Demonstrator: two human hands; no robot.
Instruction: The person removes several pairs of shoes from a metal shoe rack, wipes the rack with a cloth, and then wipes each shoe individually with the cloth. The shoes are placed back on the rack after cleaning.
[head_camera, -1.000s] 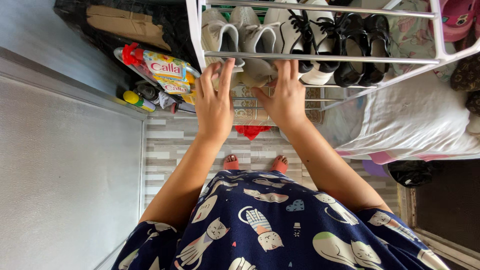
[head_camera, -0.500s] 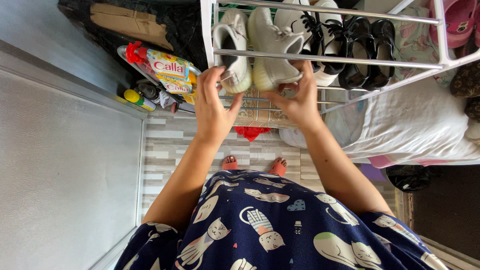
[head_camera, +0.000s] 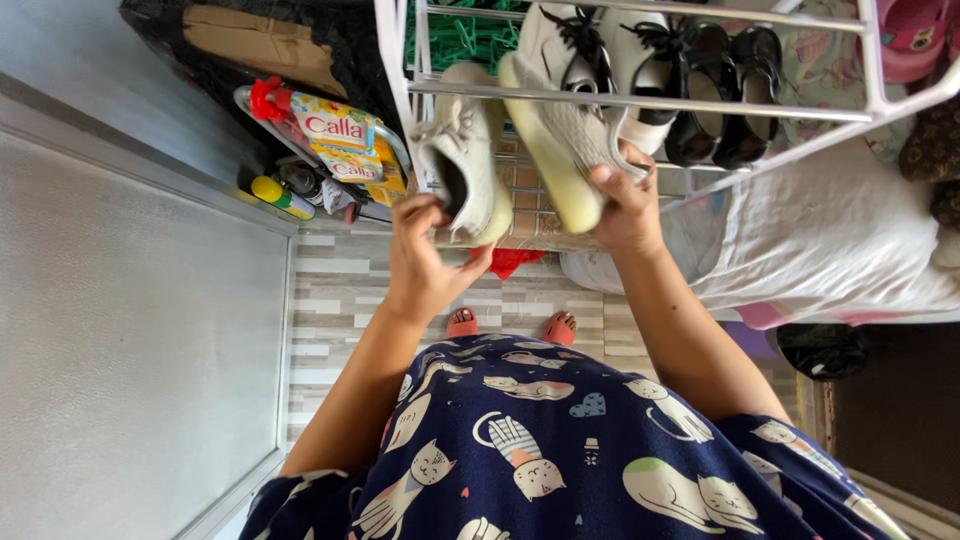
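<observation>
Gripping both pale sneakers clear of the white wire rack (head_camera: 640, 95): the left sneaker (head_camera: 462, 175) is pinched by left hand (head_camera: 425, 262) fingers; the right sneaker (head_camera: 560, 135) is clasped at its heel by the right hand (head_camera: 628, 205). Soles should be kept level.

My left hand (head_camera: 425, 255) and right hand (head_camera: 625, 200) no longer rest flat on the rack (head_camera: 640, 100). Each now grips one pale grey sneaker, the left one (head_camera: 462, 150) and the right one (head_camera: 560, 135), pulled out from the rail towards me and tilted, soles partly showing.
</observation>
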